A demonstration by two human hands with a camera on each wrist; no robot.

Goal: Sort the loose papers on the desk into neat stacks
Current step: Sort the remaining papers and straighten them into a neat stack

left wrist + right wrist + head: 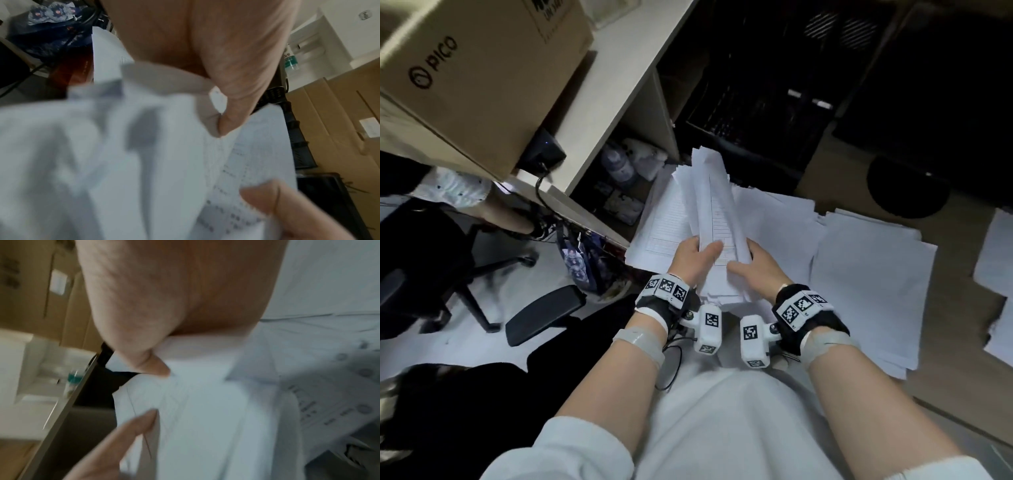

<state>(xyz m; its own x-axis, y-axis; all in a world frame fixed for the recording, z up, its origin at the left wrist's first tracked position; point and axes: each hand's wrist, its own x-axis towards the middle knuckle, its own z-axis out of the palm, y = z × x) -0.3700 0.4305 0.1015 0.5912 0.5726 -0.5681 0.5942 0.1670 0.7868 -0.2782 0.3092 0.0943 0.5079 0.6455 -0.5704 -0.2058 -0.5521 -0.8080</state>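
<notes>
A thick bundle of white printed sheets [717, 219] is held up on edge above the desk, bowed lengthwise, its far ends uneven. My left hand [693, 255] grips its left side with the thumb across the top sheet. My right hand [751, 265] grips the right side, thumb lying on the paper. In the left wrist view the bundle [144, 162] fills the frame, pinched under the thumb [265, 196]. The right wrist view shows the bundle [205, 410] between curled fingers [144, 360] and thumb [135, 423]. More loose sheets [664, 222] lie flat beneath.
Other paper piles lie on the wooden desk [955, 359]: one to the right [869, 277], another at the right edge [996, 253]. A cardboard box [465, 68] sits on a white shelf at upper left. A black office chair [441, 260] stands on the floor to the left.
</notes>
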